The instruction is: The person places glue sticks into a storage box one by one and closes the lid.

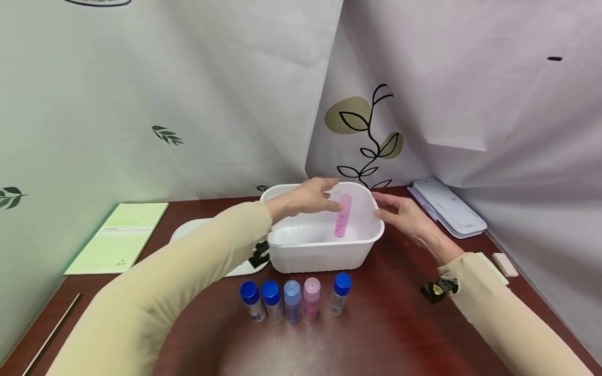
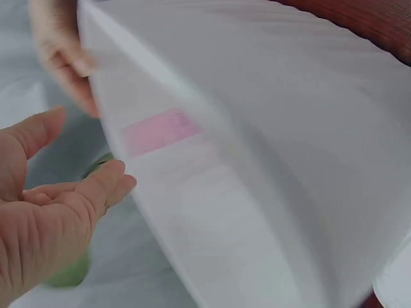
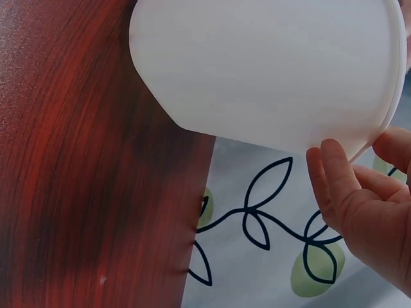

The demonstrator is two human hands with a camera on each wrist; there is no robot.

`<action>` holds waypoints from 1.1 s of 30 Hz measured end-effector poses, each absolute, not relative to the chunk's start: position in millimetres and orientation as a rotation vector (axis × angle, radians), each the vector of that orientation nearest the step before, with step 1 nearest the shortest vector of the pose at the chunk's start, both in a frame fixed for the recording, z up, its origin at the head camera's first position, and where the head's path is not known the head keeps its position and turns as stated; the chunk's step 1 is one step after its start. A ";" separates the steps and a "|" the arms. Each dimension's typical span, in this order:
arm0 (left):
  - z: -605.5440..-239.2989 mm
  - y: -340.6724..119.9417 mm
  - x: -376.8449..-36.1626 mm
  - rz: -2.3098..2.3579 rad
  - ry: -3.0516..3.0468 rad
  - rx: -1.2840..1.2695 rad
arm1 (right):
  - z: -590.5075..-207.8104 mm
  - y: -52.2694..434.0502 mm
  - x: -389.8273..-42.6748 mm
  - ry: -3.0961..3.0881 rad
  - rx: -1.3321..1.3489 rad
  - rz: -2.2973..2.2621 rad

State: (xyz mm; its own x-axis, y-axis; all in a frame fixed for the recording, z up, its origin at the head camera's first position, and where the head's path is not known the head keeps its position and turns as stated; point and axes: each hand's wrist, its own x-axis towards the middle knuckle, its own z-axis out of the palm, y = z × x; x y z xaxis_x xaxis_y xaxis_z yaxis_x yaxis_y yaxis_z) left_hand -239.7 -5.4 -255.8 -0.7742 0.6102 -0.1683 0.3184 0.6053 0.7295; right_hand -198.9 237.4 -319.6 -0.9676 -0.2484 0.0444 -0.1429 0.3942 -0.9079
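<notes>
A white plastic box (image 1: 324, 258) stands open-topped on the table. Inside it, toward the right end, a pink translucent tube (image 1: 343, 215) leans against the wall. My left hand (image 1: 308, 198) is over the box near the tube, thumb and fingers apart, holding nothing; the left wrist view shows a gap between this hand and the tube (image 2: 162, 131). At the box's right end my right hand (image 1: 404, 214) holds the rim, with fingertips against the outer wall and thumb at the edge (image 3: 369, 192). In front stand several small capped bottles, among them a pink one (image 1: 311, 298) and a light blue one (image 1: 292, 302).
Behind the left forearm lies a white lid (image 1: 190, 227). A yellow-green notepad (image 1: 119, 235) is at the left, with a thin metal rod (image 1: 51, 334) nearer. A white case (image 1: 449, 206) and a white block (image 1: 505, 265) lie at the right. Fabric walls close in the table.
</notes>
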 end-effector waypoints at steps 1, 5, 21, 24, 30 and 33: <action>-251.8 -13.3 -236.0 1.035 2.399 0.770 | -319.7 237.6 -198.4 2.537 -0.357 -1.640; -238.4 -54.0 -214.6 1.195 2.287 0.900 | -320.3 239.7 -197.9 2.559 -0.356 -1.626; -320.6 -164.1 -137.5 1.474 1.958 0.856 | -317.6 244.9 -196.2 2.570 -0.357 -1.618; -329.5 -164.7 -135.1 1.503 1.913 0.867 | -318.3 244.2 -196.8 2.570 -0.353 -1.621; -335.4 -168.7 -138.1 1.520 1.977 0.893 | -320.0 241.8 -198.2 2.568 -0.362 -1.626; -330.1 -173.8 -142.6 1.489 2.143 0.874 | -320.5 240.0 -198.6 2.539 -0.363 -1.644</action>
State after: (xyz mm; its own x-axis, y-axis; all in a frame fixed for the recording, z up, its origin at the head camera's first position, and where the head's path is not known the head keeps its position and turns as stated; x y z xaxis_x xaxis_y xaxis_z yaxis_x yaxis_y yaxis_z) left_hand -142.6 -173.8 -330.1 -0.7310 0.6814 0.0353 0.2708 0.2422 0.9317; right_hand -198.6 240.0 -320.5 -0.9671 -0.2497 0.0492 -0.1470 0.3905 -0.9088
